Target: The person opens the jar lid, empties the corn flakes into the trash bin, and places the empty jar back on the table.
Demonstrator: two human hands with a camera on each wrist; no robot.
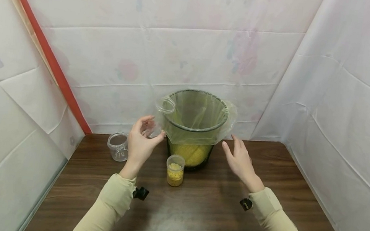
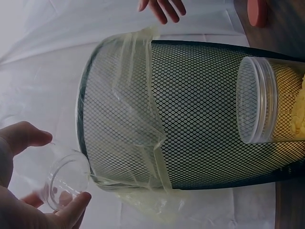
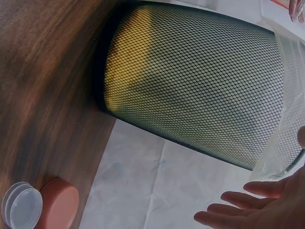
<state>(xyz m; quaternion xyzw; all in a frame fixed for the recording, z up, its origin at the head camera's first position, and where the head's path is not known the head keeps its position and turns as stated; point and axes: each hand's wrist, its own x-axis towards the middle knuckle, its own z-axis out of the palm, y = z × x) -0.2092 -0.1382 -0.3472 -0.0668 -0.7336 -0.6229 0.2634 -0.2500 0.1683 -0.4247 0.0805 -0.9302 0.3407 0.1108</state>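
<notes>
My left hand (image 1: pixel 141 141) grips a clear plastic jar (image 2: pixel 69 181) between thumb and fingers, just left of a black mesh bin (image 1: pixel 205 154). The jar's round end overlaps the bin's left rim in the head view. A thin clear bag (image 1: pixel 189 136) lines the bin, folded over its rim. Yellow shows through the mesh low in the bin. My right hand (image 1: pixel 241 161) holds nothing; its fingers are extended beside the bag's right edge. In front of the bin stands a clear jar with yellow pieces (image 1: pixel 175 174).
Another clear jar (image 1: pixel 118 148) stands at left on the brown wooden table (image 1: pixel 186 216). A red round item (image 3: pixel 59 202) and a clear lidded container (image 3: pixel 21 205) stand near the right wrist. White sheeting (image 1: pixel 109 52) walls the back and both sides.
</notes>
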